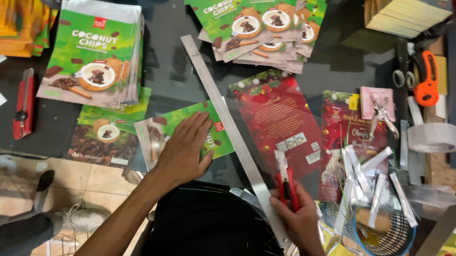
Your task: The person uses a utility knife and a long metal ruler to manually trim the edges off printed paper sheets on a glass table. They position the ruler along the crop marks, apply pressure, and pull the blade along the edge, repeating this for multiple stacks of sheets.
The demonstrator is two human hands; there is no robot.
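Dark glass is serving as the worktop, with tiled floor showing past its near edge at the lower left. Lying flat with fingers spread, the left hand is pressing down a green printed sheet near the table's front edge. Just right of it, a long metal ruler is running diagonally from the table's middle down toward the person. The right hand is wrapping its fingers around a red utility knife, whose blade end is sitting just beside the ruler's right edge, over a red printed sheet. The blade tip itself is too small to make out, and the ruler's near end is slipping out of sight behind the right hand. Stacks of green pouches are sitting farther back on the table. A second red cutter is lying at the left, while scissors and a tape roll are resting at the right.
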